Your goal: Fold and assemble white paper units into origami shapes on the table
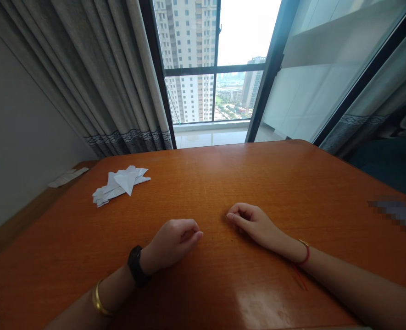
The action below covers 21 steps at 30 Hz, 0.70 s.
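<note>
Papers [125, 179] left of curled fingers [188, 223]

Glossy wooden table [196, 178], matt paper [124, 179]

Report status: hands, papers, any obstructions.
Left hand and right hand loosely curled at the table; neither visibly holding anything. Papers piled beyond left hand, untouched. No obstruction visible between hands and papers.

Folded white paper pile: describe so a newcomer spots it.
On the glossy orange-brown wooden table, look far left, near the pleated grey fabric curtain. The folded white paper pile lies there, beyond and left of the person's curled left hand. Unlike the flat pale strips by the grey wall, it is layered, topped by a pointed triangular fold.
</note>
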Tool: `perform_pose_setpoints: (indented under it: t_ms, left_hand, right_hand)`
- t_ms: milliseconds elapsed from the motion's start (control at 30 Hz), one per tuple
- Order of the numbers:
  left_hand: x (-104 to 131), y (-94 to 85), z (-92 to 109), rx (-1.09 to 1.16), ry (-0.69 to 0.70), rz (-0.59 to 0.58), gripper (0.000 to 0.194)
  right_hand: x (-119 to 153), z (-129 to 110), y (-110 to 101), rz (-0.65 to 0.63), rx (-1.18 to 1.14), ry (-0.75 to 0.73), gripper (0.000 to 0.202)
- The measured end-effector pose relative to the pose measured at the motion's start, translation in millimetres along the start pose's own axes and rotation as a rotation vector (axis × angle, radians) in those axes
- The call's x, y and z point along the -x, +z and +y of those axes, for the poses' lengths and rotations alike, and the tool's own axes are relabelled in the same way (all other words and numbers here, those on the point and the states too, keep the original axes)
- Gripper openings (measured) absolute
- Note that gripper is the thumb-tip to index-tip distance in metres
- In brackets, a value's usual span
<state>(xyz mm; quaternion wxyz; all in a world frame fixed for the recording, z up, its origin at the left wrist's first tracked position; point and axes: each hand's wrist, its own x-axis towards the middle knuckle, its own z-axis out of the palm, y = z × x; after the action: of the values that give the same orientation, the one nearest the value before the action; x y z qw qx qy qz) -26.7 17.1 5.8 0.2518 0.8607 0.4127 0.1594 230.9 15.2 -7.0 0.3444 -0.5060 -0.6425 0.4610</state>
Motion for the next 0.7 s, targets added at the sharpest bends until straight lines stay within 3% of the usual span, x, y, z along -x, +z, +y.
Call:
perform_pose_setpoints:
  t_ms: [100,200,233,300,400,500,600,700]
  left_hand:
    - [-11.8,-17.6,-15.7,-0.041,-0.008,0.188,0.028]
    - [-30.3,-54.5,-52.5,-0.155,-0.064,0.363,0.028]
    - [-35.9,-69.2,-68.4,-0.244,-0.127,0.411,0.039]
    - [-43.6,-97.5,-101.9,-0.389,-0.434,0.494,0.068]
    - [-45.4,-127.1,-146.8,-0.394,-0.634,0.559,0.092]
    - [-42.5,-135.6,-179.2,-0.378,-0.754,0.565,0.111]
    - [-43.9,-132.0,-200.2,-0.365,-0.796,0.524,0.106]
    - [-48.7,-128.3,-211.7,-0.38,-0.852,0.39,0.099]
  right_hand:
    - [-0.9,0.6,0.9,-0.003,0.004,0.001,0.026]
    - [-1.6,1.0,1.7,-0.007,0.022,-0.011,0.025]
    - [-1.7,1.2,2.0,-0.01,0.03,-0.019,0.024]
    - [-1.9,1.5,2.3,-0.014,0.049,-0.036,0.024]
    - [-2.2,1.4,2.7,-0.019,0.074,-0.054,0.024]
    - [-2.6,1.2,3.3,-0.016,0.088,-0.053,0.024]
    - [-3.0,2.0,3.7,-0.008,0.103,-0.062,0.023]
    - [-2.8,3.6,4.2,-0.004,0.113,-0.071,0.022]
